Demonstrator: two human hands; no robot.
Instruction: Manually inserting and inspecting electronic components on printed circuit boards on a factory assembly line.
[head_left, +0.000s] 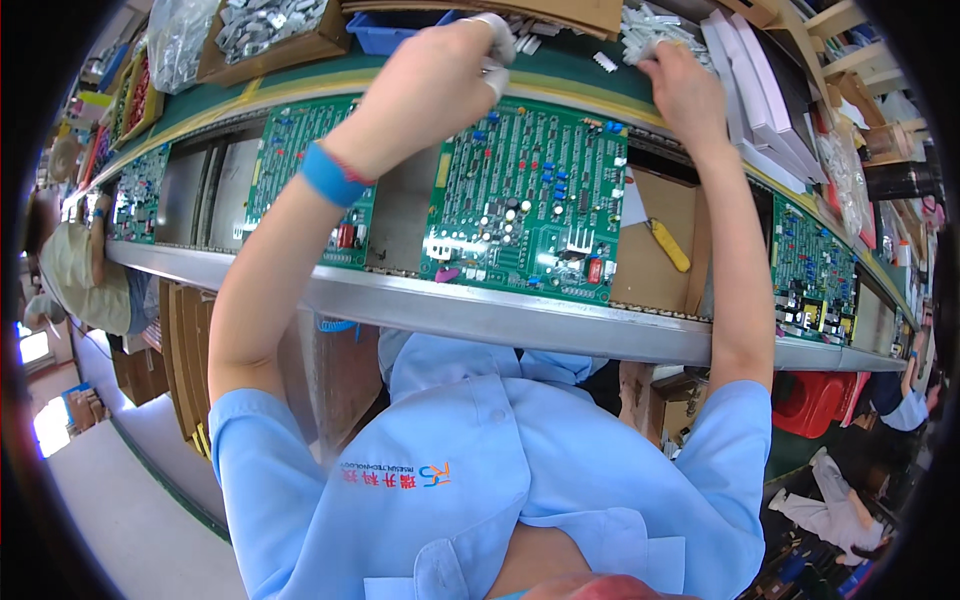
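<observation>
My left hand, with a blue band at the wrist and white covers on its fingertips, is raised over the far edge of the line. Its fingers are curled together; a small shiny bit shows between them, too little to name. At the far right, my right hand has its fingers bent together at a pile of small white and silvery strips. What they pinch, if anything, is hidden. One loose toothed strip lies left of that hand. Below and between my arms sits a large green circuit board with many components.
More circuit boards stand along the metal rail, left and right. A yellow-handled blade tool rests in a cardboard tray. Behind are a blue bin, a carton of metal parts and long white boxes. Other people are at both sides.
</observation>
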